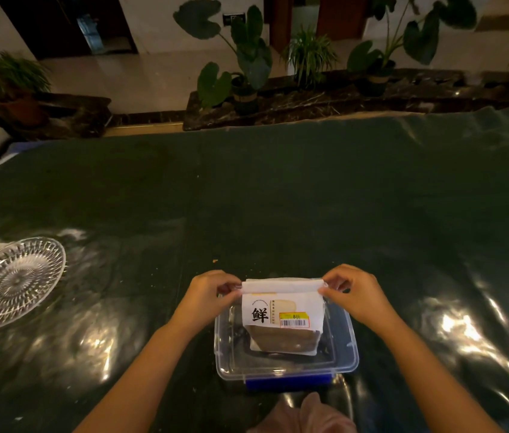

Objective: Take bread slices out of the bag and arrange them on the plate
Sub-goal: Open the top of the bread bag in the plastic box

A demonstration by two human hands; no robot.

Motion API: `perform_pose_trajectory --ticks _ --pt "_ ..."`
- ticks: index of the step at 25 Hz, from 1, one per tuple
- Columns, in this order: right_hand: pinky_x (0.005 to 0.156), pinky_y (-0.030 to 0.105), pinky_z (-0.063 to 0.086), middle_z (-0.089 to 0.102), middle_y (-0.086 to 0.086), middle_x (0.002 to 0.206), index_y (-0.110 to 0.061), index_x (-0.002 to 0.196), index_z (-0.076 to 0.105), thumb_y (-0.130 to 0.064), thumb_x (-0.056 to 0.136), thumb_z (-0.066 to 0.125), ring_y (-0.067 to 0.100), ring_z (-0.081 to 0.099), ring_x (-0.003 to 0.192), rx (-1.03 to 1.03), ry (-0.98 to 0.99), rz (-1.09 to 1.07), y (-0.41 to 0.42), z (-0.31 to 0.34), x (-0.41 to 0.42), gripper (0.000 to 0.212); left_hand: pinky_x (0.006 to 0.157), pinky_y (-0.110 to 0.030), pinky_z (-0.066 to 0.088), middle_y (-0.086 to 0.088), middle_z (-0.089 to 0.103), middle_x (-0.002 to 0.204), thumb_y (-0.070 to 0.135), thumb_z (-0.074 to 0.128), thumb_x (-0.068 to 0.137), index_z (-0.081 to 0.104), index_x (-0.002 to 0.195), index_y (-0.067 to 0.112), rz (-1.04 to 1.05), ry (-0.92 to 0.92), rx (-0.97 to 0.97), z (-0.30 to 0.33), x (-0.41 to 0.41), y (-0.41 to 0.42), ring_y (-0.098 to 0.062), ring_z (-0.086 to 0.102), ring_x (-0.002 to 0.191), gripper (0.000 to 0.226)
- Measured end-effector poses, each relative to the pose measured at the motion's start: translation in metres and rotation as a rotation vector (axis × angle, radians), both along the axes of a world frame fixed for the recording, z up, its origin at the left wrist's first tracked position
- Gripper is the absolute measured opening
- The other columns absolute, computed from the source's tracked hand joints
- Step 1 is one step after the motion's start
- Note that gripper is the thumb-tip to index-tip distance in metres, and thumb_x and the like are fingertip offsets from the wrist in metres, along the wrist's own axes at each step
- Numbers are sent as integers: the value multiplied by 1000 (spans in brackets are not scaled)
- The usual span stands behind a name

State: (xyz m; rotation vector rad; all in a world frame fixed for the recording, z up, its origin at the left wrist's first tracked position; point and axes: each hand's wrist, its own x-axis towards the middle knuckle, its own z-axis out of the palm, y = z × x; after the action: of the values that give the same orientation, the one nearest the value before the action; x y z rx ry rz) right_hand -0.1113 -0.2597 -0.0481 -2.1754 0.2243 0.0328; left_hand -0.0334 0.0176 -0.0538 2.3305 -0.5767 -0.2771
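Observation:
A white bread bag [281,310] with a black character and a yellow price sticker stands upright in a clear plastic box [345,360]. Brown bread shows through its clear lower window. My left hand [208,295] pinches the left end of the bag's folded top. My right hand [351,293] pinches the right end. The bag's top is folded shut. A clear cut-glass plate [12,281] lies far to the left, with nothing on it.
The box has a blue latch [287,381] on its near side. A dark green shiny cloth [278,198] covers the table. Small crumbs lie on it beyond the box. Potted plants [247,67] stand on a ledge past the far edge.

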Motion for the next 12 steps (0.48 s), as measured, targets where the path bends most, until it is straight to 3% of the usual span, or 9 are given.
perform_pose_trajectory --ticks 3,5,9,12 --pt "64 16 48 65 -3 79 -23 71 62 -14 72 74 10 61 76 25 -38 -62 -1 0 -5 15 66 -15 49 14 63 80 19 69 79 71 88 24 32 -5 -13 1 -4 3 -3 60 75 10" --pt "62 13 50 64 -9 83 -25 81 61 -12 73 73 7 62 78 66 -47 -65 3 1 -8 19 64 -15 48 15 61 80 18 69 78 66 88 28 26 1 -30 2 -7 0 -2 59 76 14" --pt "60 9 49 65 -10 85 -32 81 60 -8 76 69 5 62 80 111 -33 -51 11 1 -10 26 65 -12 48 8 59 79 12 73 73 53 103 33 23 56 -102 2 -11 -3 -1 58 76 41" --pt "60 12 46 63 -5 84 -26 81 61 -8 77 68 7 60 78 82 -58 -107 16 -2 -12 20 68 -13 48 15 57 84 13 72 74 56 113 29 -4 19 -65 1 -13 -4 -1 57 80 45"
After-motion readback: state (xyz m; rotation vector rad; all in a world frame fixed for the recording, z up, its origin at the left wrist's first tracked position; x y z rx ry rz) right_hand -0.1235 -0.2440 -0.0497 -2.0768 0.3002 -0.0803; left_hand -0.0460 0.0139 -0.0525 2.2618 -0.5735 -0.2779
